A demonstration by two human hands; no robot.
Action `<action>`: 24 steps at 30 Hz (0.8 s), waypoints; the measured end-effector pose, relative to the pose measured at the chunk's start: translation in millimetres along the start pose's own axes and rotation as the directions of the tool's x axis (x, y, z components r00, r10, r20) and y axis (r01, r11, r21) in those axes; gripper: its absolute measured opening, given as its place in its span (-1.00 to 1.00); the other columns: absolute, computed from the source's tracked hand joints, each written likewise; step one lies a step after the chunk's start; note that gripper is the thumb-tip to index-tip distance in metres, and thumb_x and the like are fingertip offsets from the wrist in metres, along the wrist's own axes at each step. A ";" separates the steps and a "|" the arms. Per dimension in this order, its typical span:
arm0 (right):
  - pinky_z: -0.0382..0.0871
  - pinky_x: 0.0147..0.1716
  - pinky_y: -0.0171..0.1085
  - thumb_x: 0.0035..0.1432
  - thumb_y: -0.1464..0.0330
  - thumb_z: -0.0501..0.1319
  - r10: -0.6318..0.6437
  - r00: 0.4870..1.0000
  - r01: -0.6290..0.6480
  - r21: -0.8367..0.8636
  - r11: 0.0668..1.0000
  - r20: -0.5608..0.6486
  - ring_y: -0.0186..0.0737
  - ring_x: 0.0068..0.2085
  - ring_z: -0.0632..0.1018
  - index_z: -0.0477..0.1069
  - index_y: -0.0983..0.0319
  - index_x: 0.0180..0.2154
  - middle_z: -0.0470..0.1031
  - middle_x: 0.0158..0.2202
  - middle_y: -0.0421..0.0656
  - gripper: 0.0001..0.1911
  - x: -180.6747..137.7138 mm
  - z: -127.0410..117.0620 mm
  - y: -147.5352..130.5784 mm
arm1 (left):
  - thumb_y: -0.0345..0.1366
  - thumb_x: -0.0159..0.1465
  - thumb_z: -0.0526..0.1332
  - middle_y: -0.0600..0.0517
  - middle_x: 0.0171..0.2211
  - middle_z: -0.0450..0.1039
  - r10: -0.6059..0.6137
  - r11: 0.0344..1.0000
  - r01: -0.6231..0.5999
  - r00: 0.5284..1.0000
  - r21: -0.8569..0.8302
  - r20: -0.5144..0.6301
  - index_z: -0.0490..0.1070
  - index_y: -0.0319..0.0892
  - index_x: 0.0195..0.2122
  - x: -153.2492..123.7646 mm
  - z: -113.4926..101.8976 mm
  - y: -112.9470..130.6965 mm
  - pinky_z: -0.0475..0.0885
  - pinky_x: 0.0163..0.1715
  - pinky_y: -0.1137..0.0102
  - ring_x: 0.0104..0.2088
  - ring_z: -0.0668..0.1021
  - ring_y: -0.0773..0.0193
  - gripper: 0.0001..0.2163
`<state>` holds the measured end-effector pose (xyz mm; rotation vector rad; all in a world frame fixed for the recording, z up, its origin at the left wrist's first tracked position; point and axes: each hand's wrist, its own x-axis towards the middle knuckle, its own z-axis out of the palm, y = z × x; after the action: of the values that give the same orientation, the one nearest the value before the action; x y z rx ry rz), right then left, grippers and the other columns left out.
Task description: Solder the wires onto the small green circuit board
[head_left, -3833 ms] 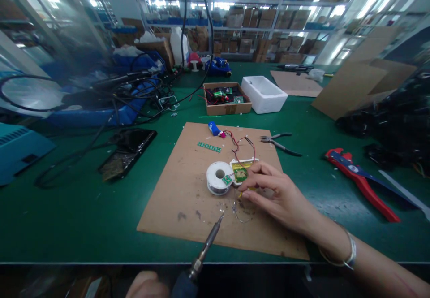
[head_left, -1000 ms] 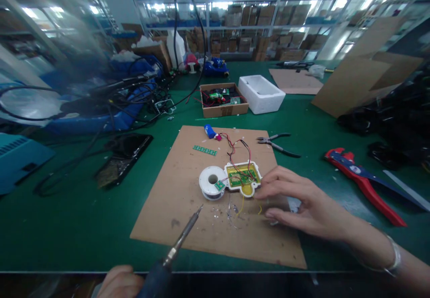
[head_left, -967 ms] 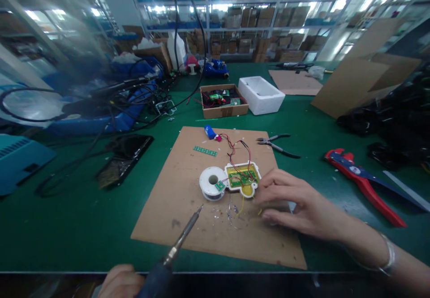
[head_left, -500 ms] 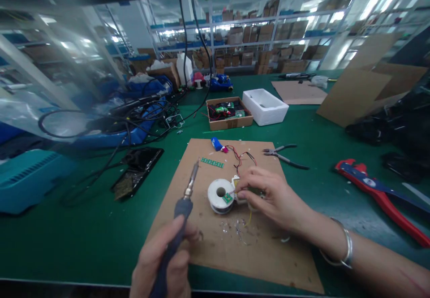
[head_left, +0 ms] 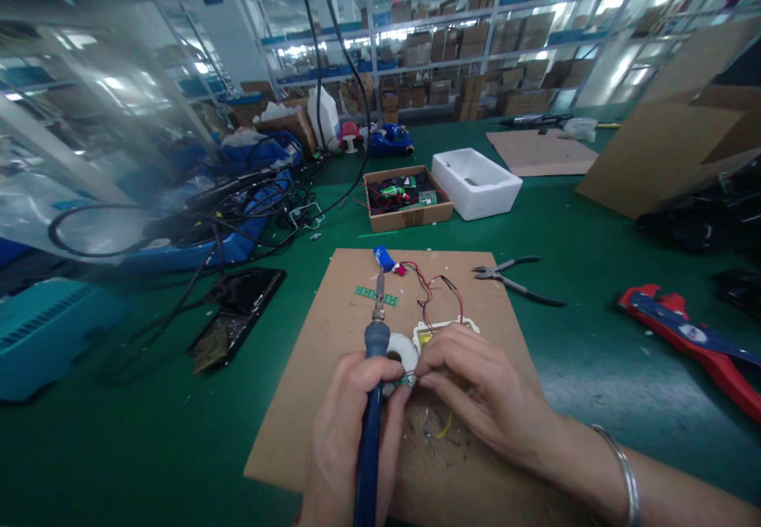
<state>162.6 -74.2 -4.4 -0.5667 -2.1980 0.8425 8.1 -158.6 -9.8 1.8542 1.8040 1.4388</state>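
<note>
My left hand point(head_left: 336, 420) is closed around a soldering iron point(head_left: 373, 353), its tip pointing away over the cardboard. The thumb and a finger of that hand also reach a small green circuit board point(head_left: 407, 381) at the near side of a white solder spool point(head_left: 405, 347). My right hand point(head_left: 484, 372) pinches at the board's right side, where a thin wire runs into the fingertips; the fingers hide most of it. Behind the right hand lies a white-framed part with a yellow face point(head_left: 426, 338), partly covered. Red and black wires point(head_left: 423, 293) run near it.
On the cardboard sheet point(head_left: 309, 376) lie a green board strip point(head_left: 364, 292), a blue battery-like cylinder point(head_left: 383, 258), cutting pliers point(head_left: 505, 273) and wire scraps point(head_left: 431, 428). Beyond stand a parts box point(head_left: 410, 216) and a white foam box point(head_left: 484, 198). Red-handled pliers point(head_left: 690, 341) lie right.
My left hand has moved right and away with the soldering iron, bringing its thumb and finger to the small circuit board. The iron now points straighter ahead. My right hand still pinches beside the board.
</note>
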 end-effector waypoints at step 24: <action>0.21 -0.38 -0.29 0.27 0.48 0.07 0.003 0.999 0.004 -0.156 0.988 0.044 -0.26 -0.34 0.36 0.35 0.24 -0.33 0.39 -0.39 -0.16 -0.86 -1.4 4.9 0.6 | -0.57 0.16 0.19 0.10 -0.28 0.42 0.039 0.999 -0.040 0.998 -0.025 -0.042 0.34 -0.09 -0.17 1.8 0.1 -4.9 0.39 -0.24 0.54 -0.23 0.54 0.40 -0.72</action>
<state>160.0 -76.6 -8.2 -0.6282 -2.3187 0.6924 4.5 -155.8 -12.4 1.8705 1.7684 1.5181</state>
